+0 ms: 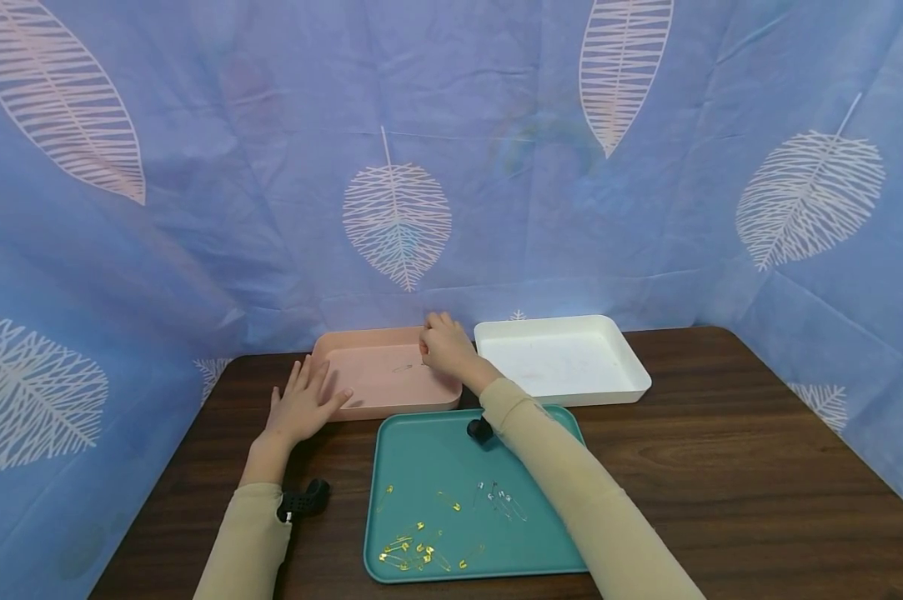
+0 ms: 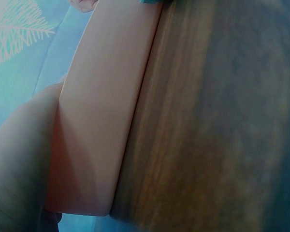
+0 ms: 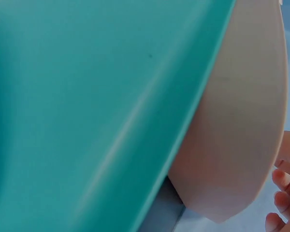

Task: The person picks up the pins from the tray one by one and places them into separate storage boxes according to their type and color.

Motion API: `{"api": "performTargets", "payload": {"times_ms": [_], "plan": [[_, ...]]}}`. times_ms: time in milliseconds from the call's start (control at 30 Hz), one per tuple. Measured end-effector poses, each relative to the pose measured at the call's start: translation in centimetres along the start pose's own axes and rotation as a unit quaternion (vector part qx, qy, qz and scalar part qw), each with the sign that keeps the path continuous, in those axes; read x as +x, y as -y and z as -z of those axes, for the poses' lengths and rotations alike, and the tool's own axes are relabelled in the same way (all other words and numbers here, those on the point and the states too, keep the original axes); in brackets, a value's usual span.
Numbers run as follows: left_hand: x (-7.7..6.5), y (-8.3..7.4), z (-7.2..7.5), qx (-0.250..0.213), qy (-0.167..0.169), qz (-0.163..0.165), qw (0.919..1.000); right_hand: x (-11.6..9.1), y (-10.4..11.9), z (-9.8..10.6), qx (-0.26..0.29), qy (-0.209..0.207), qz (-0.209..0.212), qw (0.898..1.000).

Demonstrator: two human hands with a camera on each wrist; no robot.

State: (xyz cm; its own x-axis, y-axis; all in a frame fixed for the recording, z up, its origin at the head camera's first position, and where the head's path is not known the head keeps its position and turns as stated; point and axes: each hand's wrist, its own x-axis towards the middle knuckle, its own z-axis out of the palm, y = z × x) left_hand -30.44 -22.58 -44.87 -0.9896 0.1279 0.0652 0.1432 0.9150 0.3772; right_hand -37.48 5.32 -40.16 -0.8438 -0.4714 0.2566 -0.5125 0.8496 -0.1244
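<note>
With fingers spread, my left hand point(image 1: 301, 408) rests at the left end of a shallow pink tray point(image 1: 376, 412). The left wrist view shows part of that hand point(image 2: 19, 154) against the tray's front wall point(image 2: 96, 106). My right hand point(image 1: 448, 348) is over the tray's right part, fingers bent downward. A thin safety pin point(image 1: 402, 367) lies inside, left of those fingers. A tiny mark shows at the right fingertips; whether they pinch a pin is too small to tell. In the right wrist view, the bent fingers point(image 3: 285, 186) appear beyond the rim.
A teal tray point(image 1: 421, 442) lies in front, under my right forearm. It carries gold safety pins point(image 1: 406, 552) at its near left and several silver ones point(image 1: 499, 496) right of centre. A white tray point(image 1: 564, 354) stands at the back right. Behind the wooden table point(image 1: 729, 467) hangs blue leaf-patterned cloth.
</note>
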Motion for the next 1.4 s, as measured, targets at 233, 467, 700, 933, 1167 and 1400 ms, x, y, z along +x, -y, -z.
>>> {"api": "performTargets", "payload": {"times_ms": [233,467,700,933,1167,1400], "plan": [[0.0,0.1,0.0,0.001,-0.001,0.0,1.0,-0.4,-0.1,0.3,0.014,-0.006,0.011,1.0],[0.0,0.0,-0.1,-0.002,0.0,0.0,1.0,-1.2,-0.1,0.8,0.027,-0.031,0.029,0.999],[0.0,0.0,0.0,0.0,0.0,0.0,1.0,-2.4,-0.4,2.2,0.047,-0.043,0.036,0.997],[0.1,0.1,0.0,0.001,0.0,0.004,1.0,-3.9,-0.9,3.4,0.073,-0.055,0.043,0.995],[0.1,0.0,0.0,-0.003,0.0,0.001,1.0,-5.9,-1.1,4.4,0.107,-0.069,0.049,0.991],[0.1,0.2,-0.1,-0.006,0.001,-0.002,1.0,-7.7,-1.9,4.6,0.143,-0.08,0.06,0.985]]}}
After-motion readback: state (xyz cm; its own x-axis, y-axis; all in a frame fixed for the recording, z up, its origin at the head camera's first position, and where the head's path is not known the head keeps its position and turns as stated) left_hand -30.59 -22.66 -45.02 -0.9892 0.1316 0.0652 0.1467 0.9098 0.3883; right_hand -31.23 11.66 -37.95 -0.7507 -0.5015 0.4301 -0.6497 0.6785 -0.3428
